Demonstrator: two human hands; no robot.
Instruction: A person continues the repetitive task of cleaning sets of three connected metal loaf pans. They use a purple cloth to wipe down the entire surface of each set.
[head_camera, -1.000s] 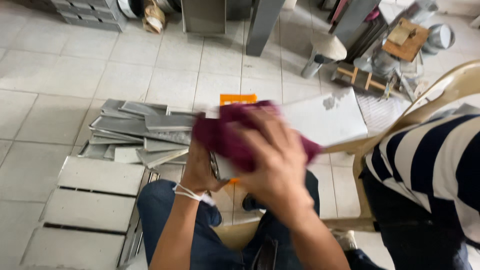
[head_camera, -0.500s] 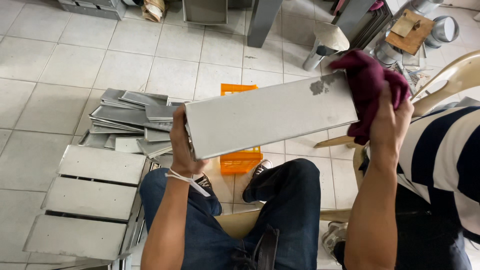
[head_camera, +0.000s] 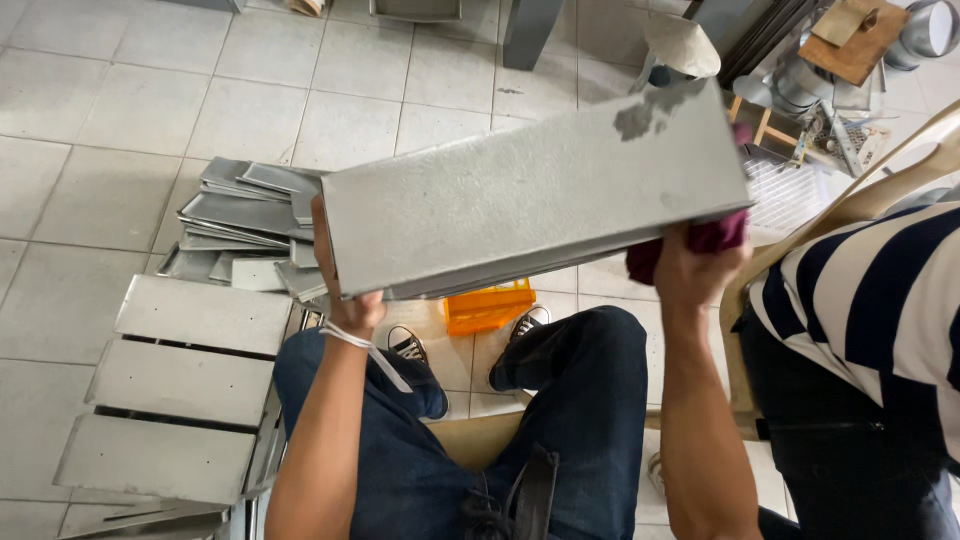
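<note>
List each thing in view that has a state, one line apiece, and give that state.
Grey metal panel: held up off the floor, tilted, a dark smudge near its far corner.
Left hand: gripping the panel's near end.
Right hand: pressing a maroon cloth against the panel's far underside.
Stack of metal panels: lying loosely piled on the floor.
Orange crate: on the floor, partly hidden.

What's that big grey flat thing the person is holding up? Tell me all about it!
The metal panel is a long, flat, dull grey rectangle with a folded lip along its lower edge and a dark smudge near its upper right corner. It is held up, tilted, above the knees. The left hand grips its left end; the right hand presses a maroon cloth against its right end.
</note>
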